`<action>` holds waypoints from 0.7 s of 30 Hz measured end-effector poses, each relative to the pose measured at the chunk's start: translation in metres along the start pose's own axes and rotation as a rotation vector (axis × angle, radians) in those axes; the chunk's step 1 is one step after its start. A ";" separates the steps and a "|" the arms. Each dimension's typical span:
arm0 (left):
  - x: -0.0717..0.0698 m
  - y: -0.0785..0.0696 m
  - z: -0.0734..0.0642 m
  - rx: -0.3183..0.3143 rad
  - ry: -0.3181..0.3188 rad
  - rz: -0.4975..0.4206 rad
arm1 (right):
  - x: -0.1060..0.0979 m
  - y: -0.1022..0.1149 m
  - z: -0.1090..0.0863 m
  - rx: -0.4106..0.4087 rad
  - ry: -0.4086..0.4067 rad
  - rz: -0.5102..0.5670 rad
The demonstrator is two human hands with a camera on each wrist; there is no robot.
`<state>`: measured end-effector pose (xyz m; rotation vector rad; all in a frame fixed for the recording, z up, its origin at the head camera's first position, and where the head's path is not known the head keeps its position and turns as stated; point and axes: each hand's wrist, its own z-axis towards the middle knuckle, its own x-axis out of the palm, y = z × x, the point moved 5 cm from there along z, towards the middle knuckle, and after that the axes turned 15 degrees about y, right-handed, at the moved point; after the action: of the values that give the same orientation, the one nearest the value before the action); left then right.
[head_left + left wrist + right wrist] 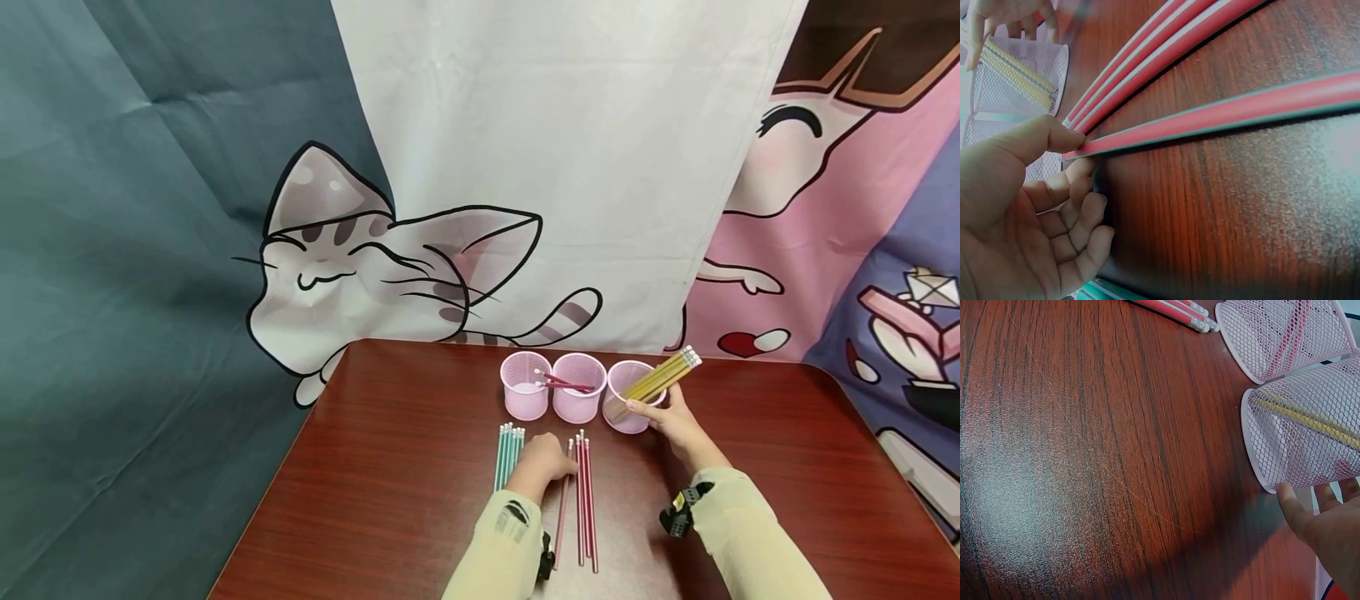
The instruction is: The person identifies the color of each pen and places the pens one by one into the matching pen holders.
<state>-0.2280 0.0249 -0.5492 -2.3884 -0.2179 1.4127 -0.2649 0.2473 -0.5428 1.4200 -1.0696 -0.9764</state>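
As your left hand (542,460) pinches a red pencil (1222,119), right hand (678,423) grips mesh cup (1300,453).
Letting go might let leaning yellow pencils (663,380) tip it.

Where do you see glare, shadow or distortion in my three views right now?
Left wrist: whitish glare on the table toward the right edge, and the three grouped red pencils look bowed, likely lens distortion; right wrist: pale glare at lower left, dark shadow near the right hand; head: a dark shadow beside the right sleeve.
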 end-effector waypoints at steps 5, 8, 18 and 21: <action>-0.004 0.001 -0.003 0.001 0.002 -0.048 | -0.018 -0.034 0.016 -0.085 0.024 0.061; -0.009 0.001 -0.005 0.007 -0.015 -0.059 | -0.025 -0.047 0.024 -0.101 0.031 0.090; -0.026 -0.004 -0.008 0.056 -0.011 -0.113 | -0.025 -0.050 0.027 -0.080 0.020 0.086; -0.029 -0.006 -0.008 0.067 -0.016 -0.144 | -0.025 -0.049 0.025 -0.078 0.021 0.079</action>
<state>-0.2351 0.0198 -0.5203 -2.2595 -0.3345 1.3516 -0.2909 0.2665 -0.5938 1.3124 -1.0535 -0.9351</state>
